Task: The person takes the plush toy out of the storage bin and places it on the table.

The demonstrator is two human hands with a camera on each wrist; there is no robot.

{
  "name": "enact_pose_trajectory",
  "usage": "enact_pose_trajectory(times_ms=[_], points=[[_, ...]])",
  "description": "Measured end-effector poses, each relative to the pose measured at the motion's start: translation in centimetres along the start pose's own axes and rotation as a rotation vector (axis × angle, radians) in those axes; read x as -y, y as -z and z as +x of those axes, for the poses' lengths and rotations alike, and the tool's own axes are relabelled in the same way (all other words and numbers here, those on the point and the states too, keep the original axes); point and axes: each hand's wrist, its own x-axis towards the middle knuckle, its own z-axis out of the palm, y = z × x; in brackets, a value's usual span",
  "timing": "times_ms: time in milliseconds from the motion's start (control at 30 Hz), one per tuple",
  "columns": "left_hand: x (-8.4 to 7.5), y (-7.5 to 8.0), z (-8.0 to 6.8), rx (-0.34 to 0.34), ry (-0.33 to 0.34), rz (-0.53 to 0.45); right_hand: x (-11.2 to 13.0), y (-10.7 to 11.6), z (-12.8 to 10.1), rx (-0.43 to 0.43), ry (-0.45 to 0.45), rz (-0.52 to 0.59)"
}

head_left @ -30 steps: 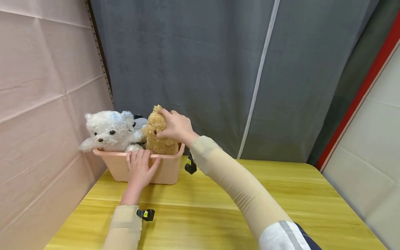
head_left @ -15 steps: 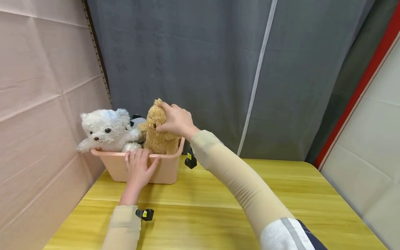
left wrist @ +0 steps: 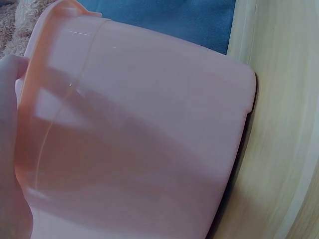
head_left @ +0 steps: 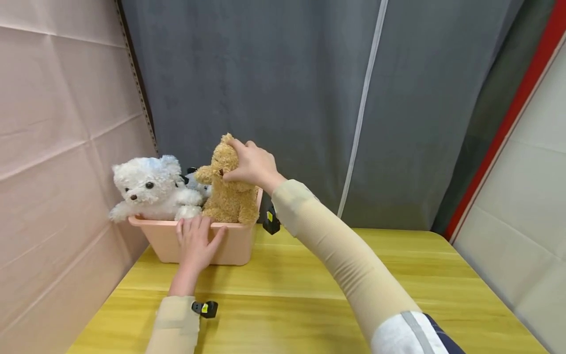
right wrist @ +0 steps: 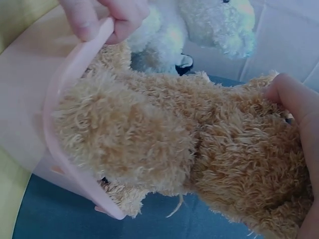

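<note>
A light-brown teddy bear [head_left: 227,199] sits upright at the right end of a pink plastic bin [head_left: 232,246]. My right hand [head_left: 254,164] grips its head from the side, thumb near the face; the right wrist view shows the curly fur of the bear [right wrist: 164,119] close up. My left hand [head_left: 196,242] holds the bin's front rim, and in the right wrist view its fingers [right wrist: 124,20] pinch that rim. At the bin's left end a white teddy bear [head_left: 148,189] leans over the edge. Behind it, a grey-and-black plush toy [head_left: 194,182] is mostly hidden.
The bin stands on a yellow wood-grain table [head_left: 318,280], near its far left corner. A pale pink cloth wall [head_left: 57,172] rises close on the left, and a grey curtain [head_left: 274,78] hangs behind. A white panel [head_left: 522,196] with a red edge stands at the right.
My right hand has raised the brown bear somewhat, so more of its body and legs shows above the rim. The left hand keeps its place on the bin.
</note>
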Motion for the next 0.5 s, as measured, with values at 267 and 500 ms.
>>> enact_pose_trajectory(times_ms=[267,500], points=[[-0.2,-0.4,0.4,-0.011,-0.011,0.0,-0.9,-0.9,0.0,-0.03,-0.027,-0.029],[-0.4,-0.7,0.5,-0.01,-0.007,0.008,-1.1,-1.9,-0.3,-0.121,0.014,-0.234]])
